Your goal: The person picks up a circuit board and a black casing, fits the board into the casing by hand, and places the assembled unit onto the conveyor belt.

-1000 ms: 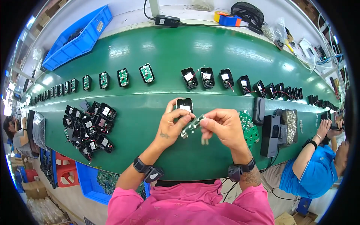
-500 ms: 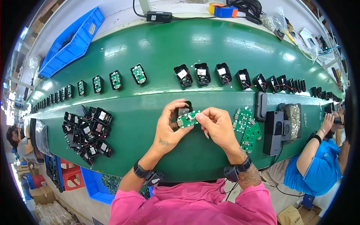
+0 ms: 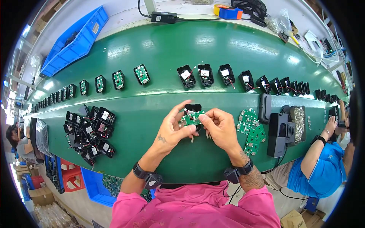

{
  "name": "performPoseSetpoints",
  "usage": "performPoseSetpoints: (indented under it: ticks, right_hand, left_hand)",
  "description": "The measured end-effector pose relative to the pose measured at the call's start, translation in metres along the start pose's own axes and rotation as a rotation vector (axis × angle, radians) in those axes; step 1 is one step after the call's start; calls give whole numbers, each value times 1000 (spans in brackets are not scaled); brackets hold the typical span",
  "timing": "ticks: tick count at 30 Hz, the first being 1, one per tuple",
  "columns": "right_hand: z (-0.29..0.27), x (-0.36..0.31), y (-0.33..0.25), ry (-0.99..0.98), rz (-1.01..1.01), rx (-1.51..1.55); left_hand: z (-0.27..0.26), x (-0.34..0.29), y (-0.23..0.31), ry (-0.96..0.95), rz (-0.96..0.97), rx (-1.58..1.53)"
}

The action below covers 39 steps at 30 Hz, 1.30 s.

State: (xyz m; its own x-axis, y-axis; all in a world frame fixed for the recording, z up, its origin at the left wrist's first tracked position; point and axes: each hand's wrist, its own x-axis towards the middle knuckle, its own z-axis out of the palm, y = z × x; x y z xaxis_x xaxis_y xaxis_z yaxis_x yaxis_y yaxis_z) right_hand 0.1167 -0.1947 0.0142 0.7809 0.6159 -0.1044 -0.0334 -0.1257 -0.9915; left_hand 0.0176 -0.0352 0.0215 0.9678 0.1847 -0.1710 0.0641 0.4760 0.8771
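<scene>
1. Circuit board (image 3: 192, 119), green and oblong, is held level over a black casing (image 3: 194, 106); small pale and dark parts dot its upper face, with a chunkier silvery part toward its left end.
2. The right hand (image 3: 219, 127) pinches the board's right end between thumb and fingers.
3. The left hand (image 3: 170, 130) is curled round the casing's left side, its thumb along the board's lower edge.
4. The casing is open-topped with rounded corners; its far end shows past the board, which hides its middle.
5. Loose green boards (image 3: 251, 141) overlap on the worktop (image 3: 182, 161) to the right; to the left is a heap of black casings (image 3: 90, 128) with white patches and thin red wires.
6. Farther off, a row of casings fitted with green boards (image 3: 142, 74) runs leftward, and open casings (image 3: 205, 75) showing white patches run rightward.
</scene>
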Motion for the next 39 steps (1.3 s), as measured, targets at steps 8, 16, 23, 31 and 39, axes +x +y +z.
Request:
performPoseSetpoints:
  ticks: [8, 16, 23, 31, 39]
  right_hand:
    - [2, -6, -10, 72, -343, -162]
    - [0, -11, -14, -101, 12, 177]
    - [2, -12, -13, -142, -24, 241]
    - [1, -11, -13, 43, -405, -313]
    - [-5, -8, -12, 13, -445, -395]
  left_hand:
    - [7, 0, -10, 86, 52, 145]
    - [14, 0, -26, 89, 135, 369]
    - [16, 1, -22, 97, 169, 303]
    - [16, -1, -16, 232, 290, 350]
    - [21, -2, -6, 180, 363, 676]
